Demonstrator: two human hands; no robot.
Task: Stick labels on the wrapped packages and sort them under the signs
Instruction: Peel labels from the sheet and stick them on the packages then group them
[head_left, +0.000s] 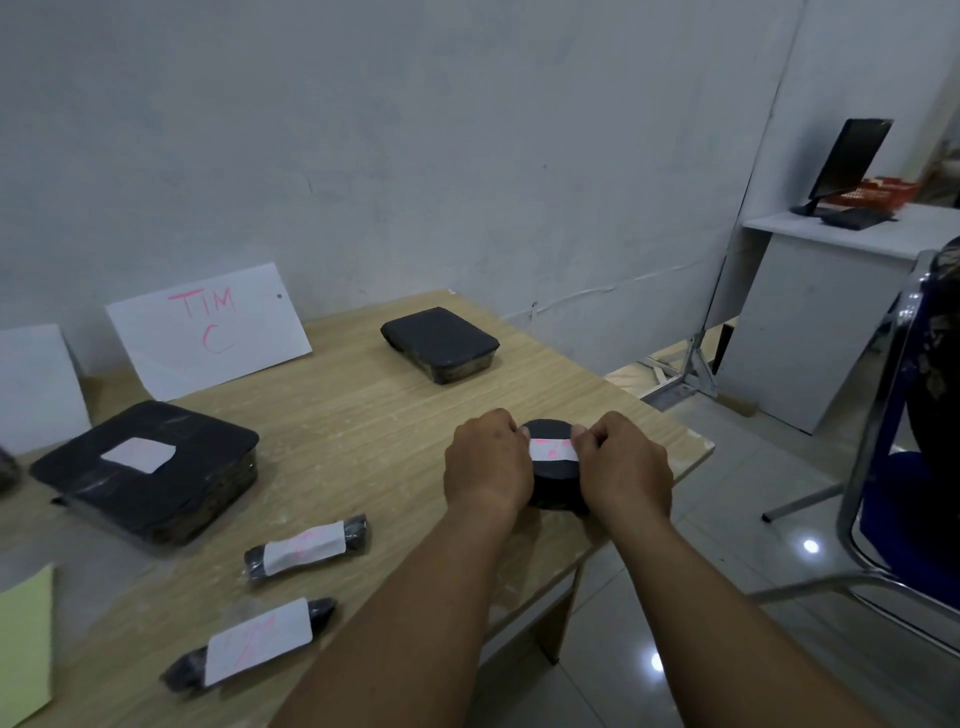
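A round black wrapped package (554, 475) rests near the right front edge of the wooden table (363, 415). Across its top lies a white label (552, 450) with pink writing. My left hand (488, 460) pinches the label's left end and my right hand (623, 462) pinches its right end. A sign reading "TIM C" (208, 327) leans on the wall. Below it lies a flat black package (148, 467) with a white label. Two small black rolls (306, 545) (254, 642) carry labels. A black rectangular package (440, 343) at the back bears no label.
A second white sign (36, 384) leans at the far left, its text not visible. A yellow-green sheet (23, 644) lies at the table's front left. A blue chair (904, 467) stands right of the table, and a white desk (831, 291) with a monitor beyond.
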